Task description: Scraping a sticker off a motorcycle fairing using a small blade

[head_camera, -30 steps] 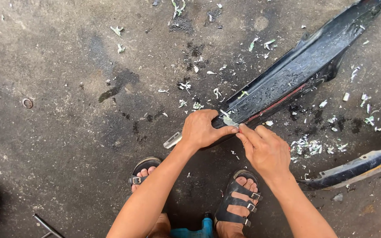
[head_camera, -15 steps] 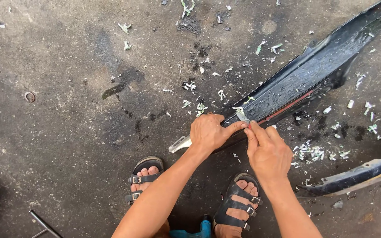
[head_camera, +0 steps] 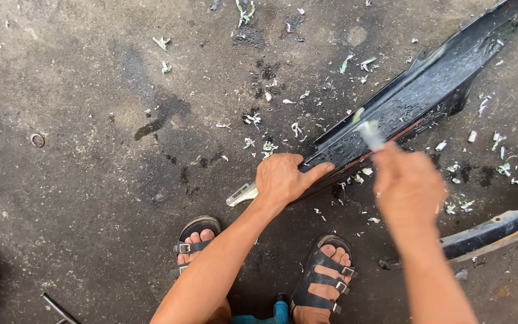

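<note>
A long black plastic panel [head_camera: 427,90] lies on the concrete floor, running from the upper right down to the middle. My left hand [head_camera: 283,179] presses flat on its near end, next to a pale metal tip [head_camera: 242,194] that sticks out from under the hand. My right hand [head_camera: 407,185] is blurred with motion above the panel and pinches a whitish strip [head_camera: 370,134] that rises from the panel's surface.
White and pale-green scraps [head_camera: 355,62] are scattered around the panel. A second dark curved part [head_camera: 499,227] lies at the right. My sandalled feet [head_camera: 322,282] are at the bottom, a teal tool [head_camera: 278,312] between them. A small metal ring [head_camera: 37,140] lies at the left.
My right hand has left the panel's near end and moved right and up, pulling a whitish strip away. My left hand stays pressed on the end.
</note>
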